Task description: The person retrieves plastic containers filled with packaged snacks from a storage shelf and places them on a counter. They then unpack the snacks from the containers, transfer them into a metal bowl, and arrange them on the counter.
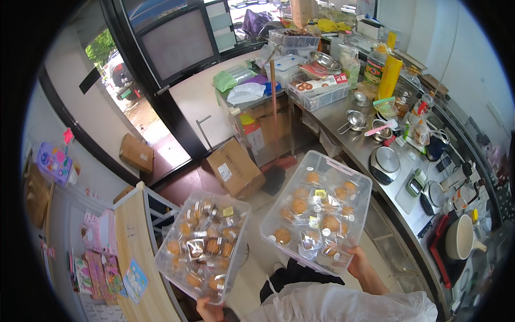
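My left hand point(209, 309) grips the near edge of a clear plastic box point(238, 241). Inside lie individually wrapped small cakes point(193, 278), some golden and some dark brown. At the right, my right hand point(357, 259) holds the near right corner of a second clear plastic box point(328, 160). Wrapped golden cakes point(332, 222), shell-patterned in places, are spread across its bottom. Both boxes are held out in front of my body, side by side with a narrow gap between them. My fingers under the boxes are partly hidden.
A steel counter point(342, 129) curves along the right, bearing kitchen scales point(385, 161), strainers point(356, 119) and a cream pan point(460, 236). A wooden-topped table point(130, 237) stands left. On the floor ahead are a cardboard box point(235, 167) and a broom point(277, 167); the door is open.
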`<state>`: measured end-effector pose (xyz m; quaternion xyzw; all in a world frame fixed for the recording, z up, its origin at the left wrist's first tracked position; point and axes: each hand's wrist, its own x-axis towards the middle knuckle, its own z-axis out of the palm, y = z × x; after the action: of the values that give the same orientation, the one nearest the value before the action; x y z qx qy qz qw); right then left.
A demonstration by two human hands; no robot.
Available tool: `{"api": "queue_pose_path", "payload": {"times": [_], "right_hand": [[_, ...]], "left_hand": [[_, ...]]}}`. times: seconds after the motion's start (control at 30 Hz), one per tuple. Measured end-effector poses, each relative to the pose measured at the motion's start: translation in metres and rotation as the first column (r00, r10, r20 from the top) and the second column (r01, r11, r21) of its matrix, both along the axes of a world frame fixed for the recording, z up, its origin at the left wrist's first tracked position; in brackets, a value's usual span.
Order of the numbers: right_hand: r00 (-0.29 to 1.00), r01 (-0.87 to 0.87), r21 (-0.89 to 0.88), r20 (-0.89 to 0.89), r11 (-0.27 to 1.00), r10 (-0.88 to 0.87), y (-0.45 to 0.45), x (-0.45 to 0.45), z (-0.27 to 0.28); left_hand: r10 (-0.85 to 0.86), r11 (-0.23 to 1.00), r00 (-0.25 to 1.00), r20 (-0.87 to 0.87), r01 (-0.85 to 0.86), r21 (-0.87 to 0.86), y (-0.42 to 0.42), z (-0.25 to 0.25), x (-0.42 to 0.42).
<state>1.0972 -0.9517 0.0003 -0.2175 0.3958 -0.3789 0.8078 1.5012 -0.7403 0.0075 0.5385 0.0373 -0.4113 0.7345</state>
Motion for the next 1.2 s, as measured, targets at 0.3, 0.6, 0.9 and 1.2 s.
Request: {"api": "queue_pose_path", "payload": {"times": [0.3, 0.6, 0.9, 1.2], "right_hand": [[0.953, 0.299, -0.019, -0.041, 0.954, -0.299, -0.093, 0.067, 0.031], [0.942, 0.317, -0.224, -0.033, 0.921, -0.333, -0.268, 0.122, 0.093], [0.966, 0.246, -0.303, 0.003, 0.920, -0.258, -0.467, 0.266, 0.207], [0.968, 0.245, -0.244, 0.112, 0.938, -0.224, -0.663, 0.428, 0.201]], "left_hand": [[-0.143, 0.971, 0.990, -0.012, 0.138, -0.196, -0.286, 0.007, 0.110], [-0.359, 0.914, 0.928, -0.097, 0.329, -0.237, -0.554, -0.027, 0.185], [-0.484, 0.853, 0.871, -0.077, 0.451, -0.262, -0.741, -0.056, 0.269], [-0.708, 0.703, 0.663, -0.243, 0.695, -0.150, -0.834, -0.044, 0.306]]}}
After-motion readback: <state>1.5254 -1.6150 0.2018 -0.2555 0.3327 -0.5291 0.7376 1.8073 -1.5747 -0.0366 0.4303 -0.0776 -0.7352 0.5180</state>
